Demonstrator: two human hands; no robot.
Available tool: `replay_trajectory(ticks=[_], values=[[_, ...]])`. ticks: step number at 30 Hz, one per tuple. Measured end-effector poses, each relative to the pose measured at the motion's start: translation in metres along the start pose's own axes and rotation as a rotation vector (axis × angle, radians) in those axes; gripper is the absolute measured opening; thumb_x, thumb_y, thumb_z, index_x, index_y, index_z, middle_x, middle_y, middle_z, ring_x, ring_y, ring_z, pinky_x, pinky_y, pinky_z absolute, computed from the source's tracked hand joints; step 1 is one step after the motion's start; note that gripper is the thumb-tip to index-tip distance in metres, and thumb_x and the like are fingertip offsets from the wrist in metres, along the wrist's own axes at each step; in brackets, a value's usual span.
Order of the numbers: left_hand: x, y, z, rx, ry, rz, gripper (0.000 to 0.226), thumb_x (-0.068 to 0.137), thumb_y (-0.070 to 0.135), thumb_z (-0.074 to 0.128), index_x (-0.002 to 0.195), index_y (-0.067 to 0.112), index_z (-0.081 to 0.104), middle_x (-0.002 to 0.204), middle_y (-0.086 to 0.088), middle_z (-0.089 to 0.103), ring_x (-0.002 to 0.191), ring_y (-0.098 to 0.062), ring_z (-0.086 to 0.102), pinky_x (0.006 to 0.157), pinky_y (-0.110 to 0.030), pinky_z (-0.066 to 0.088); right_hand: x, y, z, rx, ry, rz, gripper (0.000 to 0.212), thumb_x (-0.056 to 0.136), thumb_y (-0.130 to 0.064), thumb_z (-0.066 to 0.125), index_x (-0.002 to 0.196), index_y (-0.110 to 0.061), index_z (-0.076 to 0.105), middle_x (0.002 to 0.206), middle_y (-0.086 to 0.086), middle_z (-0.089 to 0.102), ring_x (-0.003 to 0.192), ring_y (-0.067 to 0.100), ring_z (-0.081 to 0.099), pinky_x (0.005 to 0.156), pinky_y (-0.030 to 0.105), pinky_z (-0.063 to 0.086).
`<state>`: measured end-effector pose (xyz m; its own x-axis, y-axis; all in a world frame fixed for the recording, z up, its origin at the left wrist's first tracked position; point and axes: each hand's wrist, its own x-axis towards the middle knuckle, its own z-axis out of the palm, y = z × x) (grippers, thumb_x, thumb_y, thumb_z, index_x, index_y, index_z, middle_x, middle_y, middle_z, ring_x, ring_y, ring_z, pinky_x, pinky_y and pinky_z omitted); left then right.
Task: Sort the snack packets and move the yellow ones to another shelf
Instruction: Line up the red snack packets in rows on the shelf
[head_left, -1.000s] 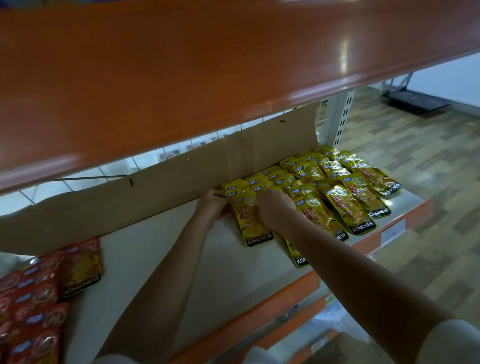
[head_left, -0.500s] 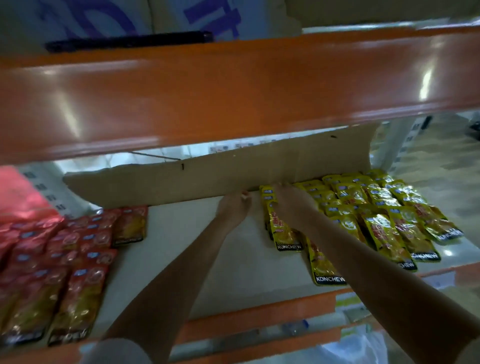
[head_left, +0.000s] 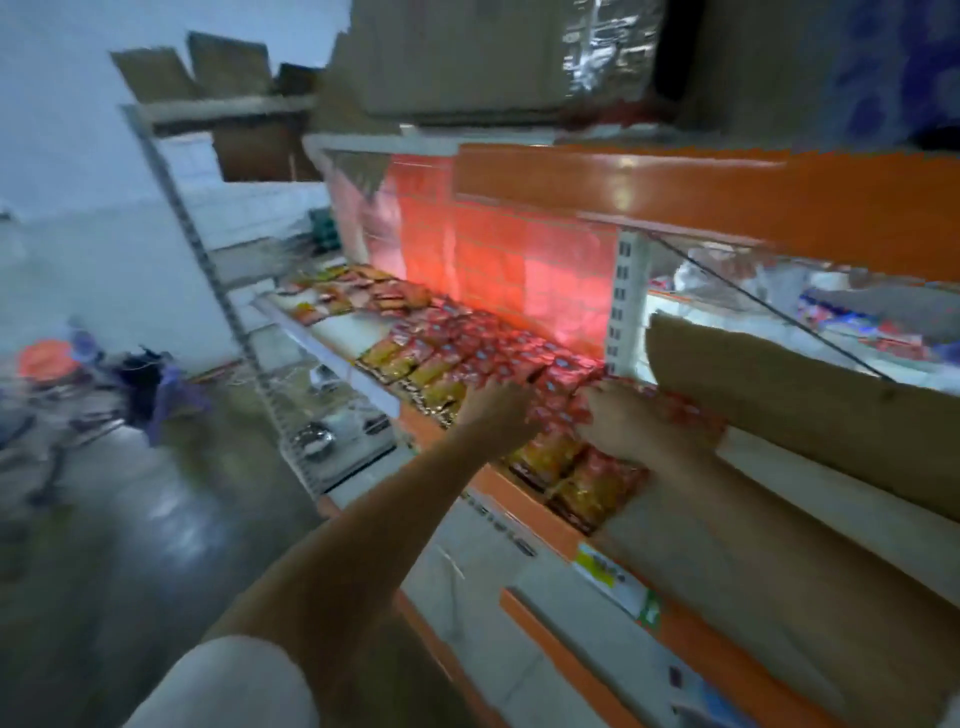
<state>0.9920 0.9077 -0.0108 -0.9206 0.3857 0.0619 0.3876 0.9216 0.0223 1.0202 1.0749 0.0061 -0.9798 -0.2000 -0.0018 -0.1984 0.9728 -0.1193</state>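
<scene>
Head view: left hand (head_left: 493, 402), right hand (head_left: 631, 423) both on red packets (head_left: 498, 358); grip unclear, blurred.

Red snack packets (head_left: 483, 358) crowd the shelf (head_left: 852, 519) toward ten o'clock; bare shelf at three, cardboard sheet (head_left: 810, 410) behind.

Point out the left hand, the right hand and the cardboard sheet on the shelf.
left hand (head_left: 493, 402), head view, back of the hand.
right hand (head_left: 631, 423), head view, back of the hand.
cardboard sheet (head_left: 810, 405), head view, its flat brown face.
</scene>
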Motion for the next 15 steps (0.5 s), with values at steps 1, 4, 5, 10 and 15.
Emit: replay_trajectory(ticks=[1,4,5,10,15], values=[[-0.006,-0.028,-0.002,0.000,0.001,-0.052,0.047,0.094,0.040,0.047,0.136,0.019,0.045,0.135,-0.010,0.048,0.126,-0.032,0.043,0.099,-0.044,0.041,0.020,-0.021,0.004,0.006,-0.014,-0.035,0.051,0.089,-0.038,0.052,0.130,-0.010,0.044,0.133,0.013,0.047,0.122,0.031,0.047,0.097,0.037,0.042],[-0.021,-0.120,-0.007,0.088,-0.002,-0.164,0.047,0.095,0.042,0.046,0.133,0.015,0.045,0.131,-0.012,0.050,0.124,-0.031,0.045,0.093,-0.042,0.042,0.082,-0.091,0.014,0.006,-0.034,-0.122,0.052,0.089,-0.042,0.050,0.130,-0.011,0.044,0.130,0.014,0.046,0.121,0.034,0.046,0.096,0.043,0.043],[-0.024,-0.149,-0.008,0.095,0.007,-0.195,0.046,0.094,0.042,0.047,0.130,0.014,0.048,0.129,-0.013,0.052,0.123,-0.031,0.046,0.091,-0.041,0.042,0.103,-0.113,0.017,0.007,-0.028,-0.139,0.051,0.090,-0.039,0.049,0.131,-0.009,0.043,0.132,0.015,0.045,0.122,0.033,0.045,0.097,0.041,0.042],[-0.028,-0.280,-0.007,0.123,-0.018,-0.314,0.049,0.096,0.047,0.039,0.133,0.014,0.044,0.136,-0.010,0.048,0.126,-0.029,0.043,0.092,-0.041,0.042,0.188,-0.212,0.041,0.021,-0.052,-0.168,0.052,0.093,-0.038,0.049,0.137,-0.010,0.040,0.141,0.012,0.039,0.129,0.030,0.037,0.102,0.037,0.035],[0.001,-0.363,0.017,0.054,-0.053,-0.342,0.049,0.096,0.048,0.039,0.130,0.014,0.045,0.136,-0.010,0.046,0.125,-0.028,0.042,0.096,-0.041,0.040,0.271,-0.255,0.063,0.033,-0.085,-0.168,0.047,0.092,-0.034,0.051,0.131,-0.010,0.047,0.136,0.012,0.047,0.124,0.028,0.043,0.099,0.037,0.041]])
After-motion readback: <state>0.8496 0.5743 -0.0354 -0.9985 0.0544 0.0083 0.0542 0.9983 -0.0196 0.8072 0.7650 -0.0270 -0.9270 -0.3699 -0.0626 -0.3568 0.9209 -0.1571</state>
